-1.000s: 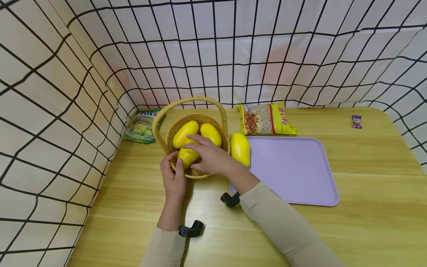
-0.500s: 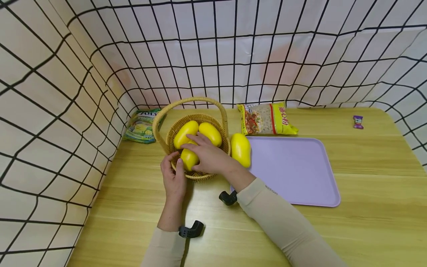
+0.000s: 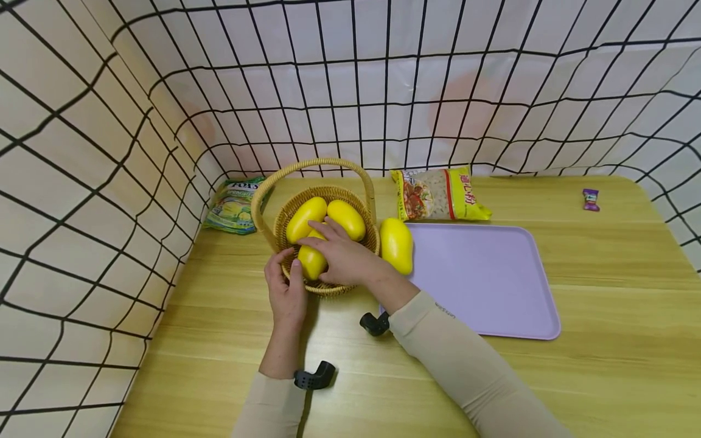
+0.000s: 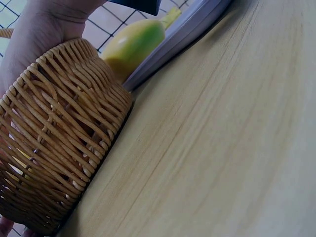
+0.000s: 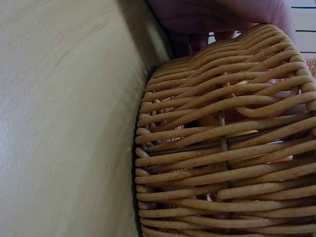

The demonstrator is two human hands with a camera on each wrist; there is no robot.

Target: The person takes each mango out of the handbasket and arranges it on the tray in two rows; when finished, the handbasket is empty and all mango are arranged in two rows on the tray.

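Note:
A wicker basket (image 3: 328, 291) with a tall arched handle holds several yellow mangoes. My left hand (image 3: 287, 298) grips its near left rim, the thumb close to the front mango; in the left wrist view this hand lies against the woven wall (image 4: 59, 118). Reaching in from the right, my right hand (image 3: 347, 258) has its fingers and thumb round the front mango (image 3: 312, 263), covering part of it. Behind it rest a left mango (image 3: 305, 220) and a right mango (image 3: 347, 220). In the right wrist view the basket wall (image 5: 227, 138) hides most of the fruit.
Right of the basket, another mango (image 3: 397, 246) lies at the left edge of a lilac tray (image 3: 482, 280). A yellow food packet (image 3: 440, 194) lies behind the tray, a green packet (image 3: 235, 207) at the back left. A small purple candy (image 3: 591, 199) sits far right. Black-grid walls enclose the table.
Since one second ago, the front mango has shifted slightly right and my right hand has closed in around it. The left hand stays at the rim.

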